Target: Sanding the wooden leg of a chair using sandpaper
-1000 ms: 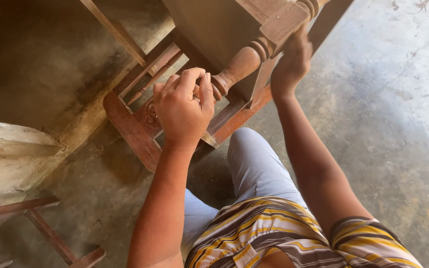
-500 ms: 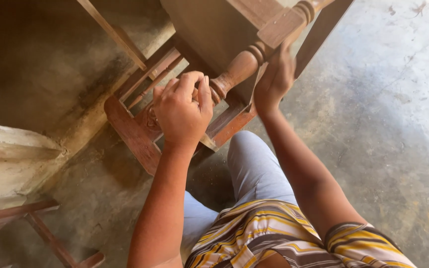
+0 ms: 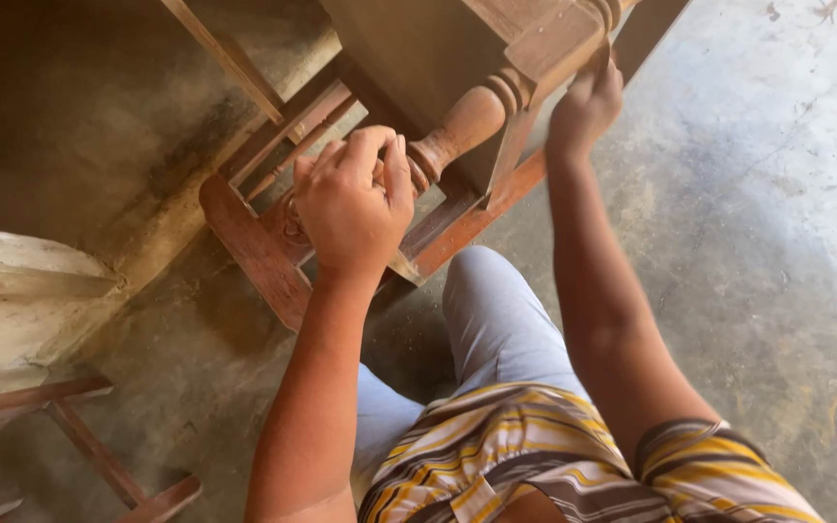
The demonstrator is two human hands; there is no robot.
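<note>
A brown wooden piece of furniture lies tipped over in front of me, its turned leg (image 3: pixel 472 118) pointing toward me. My left hand (image 3: pixel 349 208) is wrapped around the lower, ringed end of that leg. My right hand (image 3: pixel 585 105) is higher up, pressed against the square block (image 3: pixel 552 44) at the top of the leg; whatever lies under its fingers is hidden. Reddish wooden rails (image 3: pixel 254 247) of the frame run beneath my left hand.
The furniture's flat brown panel (image 3: pixel 409 48) fills the upper middle. Another reddish wooden frame (image 3: pixel 70 426) lies at the lower left beside a pale concrete ledge (image 3: pixel 12 300). Stained concrete floor (image 3: pixel 758 242) spreads to the right. My knee in light trousers (image 3: pixel 496 310) is below the leg.
My right hand slid down along the leg's side half a second ago and has moved back up to the square block. My left hand has stayed gripping the leg's end.
</note>
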